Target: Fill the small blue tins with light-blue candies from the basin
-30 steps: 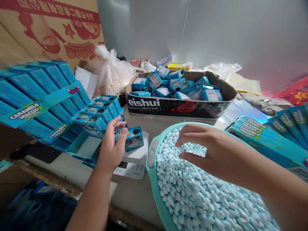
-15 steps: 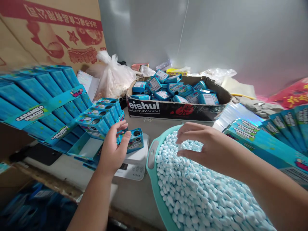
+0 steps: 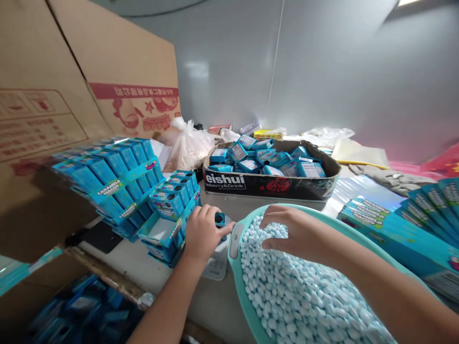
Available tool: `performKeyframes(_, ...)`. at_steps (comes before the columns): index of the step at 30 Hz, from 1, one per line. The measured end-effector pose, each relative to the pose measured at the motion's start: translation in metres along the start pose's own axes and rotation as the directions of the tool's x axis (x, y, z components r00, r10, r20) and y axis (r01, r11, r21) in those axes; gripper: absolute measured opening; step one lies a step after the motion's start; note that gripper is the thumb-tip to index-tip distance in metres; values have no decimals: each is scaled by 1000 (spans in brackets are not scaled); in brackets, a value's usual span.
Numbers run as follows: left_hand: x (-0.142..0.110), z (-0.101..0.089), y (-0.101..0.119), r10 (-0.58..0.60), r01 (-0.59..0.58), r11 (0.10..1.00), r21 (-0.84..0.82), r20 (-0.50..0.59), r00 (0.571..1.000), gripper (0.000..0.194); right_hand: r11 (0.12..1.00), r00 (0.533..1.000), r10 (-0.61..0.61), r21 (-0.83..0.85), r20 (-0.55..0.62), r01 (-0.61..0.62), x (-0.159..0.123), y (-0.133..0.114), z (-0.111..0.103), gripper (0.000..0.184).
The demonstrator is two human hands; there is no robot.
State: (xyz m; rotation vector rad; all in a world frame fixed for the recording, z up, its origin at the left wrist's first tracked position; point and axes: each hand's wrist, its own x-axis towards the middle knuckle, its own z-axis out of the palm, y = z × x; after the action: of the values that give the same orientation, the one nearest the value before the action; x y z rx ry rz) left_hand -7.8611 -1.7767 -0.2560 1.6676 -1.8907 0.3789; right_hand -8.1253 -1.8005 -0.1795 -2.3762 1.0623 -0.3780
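My left hand (image 3: 203, 231) is closed around a small blue candy box (image 3: 220, 220) on a white scale (image 3: 216, 268). Its thumb lies across the box's near side, and the hand covers much of the box; a dark round hole shows in its top. Over the far left part of a turquoise basin (image 3: 234, 267) hovers my right hand (image 3: 287, 227), fingers curved and thumb apart. Pale blue candies (image 3: 294, 286) fill the basin, and some show in the gap between thumb and fingers. Left of the scale, a blue display tray (image 3: 163, 229) holds several upright candy boxes (image 3: 172, 196).
A black carton (image 3: 258, 188) behind is heaped with small blue boxes. Stacked full trays (image 3: 118, 186) lean at the left, before a large cardboard box (image 3: 136, 62). Blue display packs (image 3: 390, 229) lie at the right. More boxes (image 3: 86, 306) sit low at the left.
My left hand has moved right, from beside the candy box to over and around it. My right hand stays above the candies in much the same pose. The camera view has tilted up.
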Motion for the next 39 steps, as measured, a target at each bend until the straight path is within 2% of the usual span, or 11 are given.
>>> performKeyframes(4,-2,-48,-2,153,-154,987,-39,-19,988,29,999,999,-34,0,-38,34,-3,1,0,25)
performKeyframes(8,-7,-129,-14,195,-199,980,13,-269,943,26,1000,998,-30,-6,-52,30,-1,4,3,28)
performKeyframes(10,-2,-159,-28,226,-224,974,41,-260,939,29,1000,999,-25,-12,-35,25,1,7,6,27)
performKeyframes(13,14,-172,-55,288,-274,956,101,-168,943,35,1000,1000,-25,-16,-14,25,4,11,12,25)
performKeyframes(20,24,-131,-104,266,-261,949,178,-3,964,33,999,1000,-15,-41,10,15,2,9,13,23)
performKeyframes(25,12,-105,-124,220,-209,949,238,-18,975,77,999,999,32,-10,-8,-32,-1,9,11,30)
performKeyframes(28,2,-103,-112,194,-141,943,301,-155,969,89,997,997,57,48,-47,-55,-2,13,13,58)
performKeyframes(31,4,-103,-77,195,-126,961,248,-277,941,76,994,995,58,94,-77,-51,-3,17,14,75)
performKeyframes(34,44,-87,-40,226,-220,968,119,-32,974,60,996,992,43,80,-115,-34,-1,19,11,77)
performKeyframes(37,122,-50,-20,112,-140,984,108,236,965,69,999,997,36,30,-62,-34,-2,17,4,86)
performKeyframes(39,176,-21,-16,96,-131,987,98,303,948,60,999,999,51,0,-6,-51,-8,12,3,84)
